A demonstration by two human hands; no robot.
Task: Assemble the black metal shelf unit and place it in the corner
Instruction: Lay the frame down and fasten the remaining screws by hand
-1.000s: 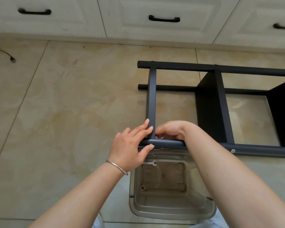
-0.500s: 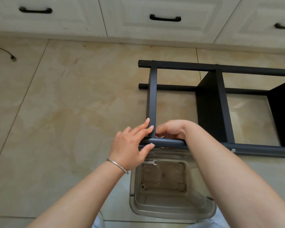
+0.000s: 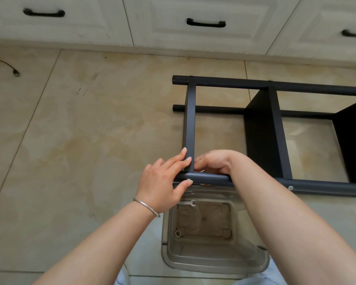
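Note:
The black metal shelf unit (image 3: 275,87) lies on its side on the tiled floor, its round posts running left to right. A flat crossbar (image 3: 190,124) meets the near post (image 3: 210,178) at the left end. My left hand (image 3: 162,182) holds that joint, fingers on the crossbar and thumb under the post beside a screw head. My right hand (image 3: 213,162) reaches over the post just right of the crossbar, its fingers curled round a small metal piece behind the post; most of that piece is hidden.
A clear plastic bin (image 3: 214,262) stands under the near post with a small flat wrench (image 3: 187,203) and a washer (image 3: 177,233) inside. White cabinet drawers (image 3: 193,9) with black handles line the far side. A cable end (image 3: 15,73) lies at far left.

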